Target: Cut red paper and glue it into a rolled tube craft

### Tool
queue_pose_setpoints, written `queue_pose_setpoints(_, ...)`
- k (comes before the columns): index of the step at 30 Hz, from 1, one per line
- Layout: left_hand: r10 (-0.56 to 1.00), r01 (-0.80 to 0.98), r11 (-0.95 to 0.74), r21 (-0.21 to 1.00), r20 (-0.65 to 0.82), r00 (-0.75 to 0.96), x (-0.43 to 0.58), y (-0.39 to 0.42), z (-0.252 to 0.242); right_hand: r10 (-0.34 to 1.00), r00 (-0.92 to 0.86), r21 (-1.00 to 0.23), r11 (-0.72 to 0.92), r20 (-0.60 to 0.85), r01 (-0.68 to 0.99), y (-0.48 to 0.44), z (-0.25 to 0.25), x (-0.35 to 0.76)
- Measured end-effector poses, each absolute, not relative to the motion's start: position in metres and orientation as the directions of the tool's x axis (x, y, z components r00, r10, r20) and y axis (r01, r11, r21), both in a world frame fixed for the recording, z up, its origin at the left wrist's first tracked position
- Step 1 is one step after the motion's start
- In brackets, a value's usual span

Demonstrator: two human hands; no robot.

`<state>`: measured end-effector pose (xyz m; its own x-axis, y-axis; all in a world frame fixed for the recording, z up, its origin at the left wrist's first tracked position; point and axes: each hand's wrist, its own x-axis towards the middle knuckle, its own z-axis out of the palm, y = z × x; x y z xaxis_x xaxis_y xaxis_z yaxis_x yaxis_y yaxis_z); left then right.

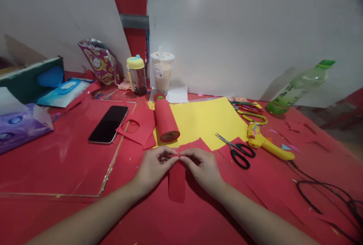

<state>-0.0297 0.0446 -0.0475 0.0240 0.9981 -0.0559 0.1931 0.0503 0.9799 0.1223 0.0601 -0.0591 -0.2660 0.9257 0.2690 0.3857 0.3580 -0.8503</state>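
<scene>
Both my hands meet over a narrow red paper strip [177,182] that lies on the red table. My left hand [154,165] pinches the strip's far end from the left. My right hand [202,167] pinches the same end from the right, fingertips almost touching. Just beyond them lies a red paper roll [166,124] on a yellow sheet [207,122]. Black-handled scissors [237,151] lie right of my right hand, and a yellow glue gun [263,142] lies further right.
A phone [108,124] lies at the left beside a red sheet with a round hole [136,126]. Tissue packs [19,124], a snack bag [98,61], a small jar [136,74], a drink cup [162,72] and a green bottle [297,88] line the back. A black cable [326,196] trails right.
</scene>
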Motion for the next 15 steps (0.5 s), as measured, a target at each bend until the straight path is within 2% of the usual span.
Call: queue_pose_setpoints(15,0.997,0.171,0.051,0.984,-0.060,0.050,-0.0306,0.0455,-0.0485,0.927,-0.265,-0.853,0.353,0.264,0.385,0.0605,-0.0587,0.1232)
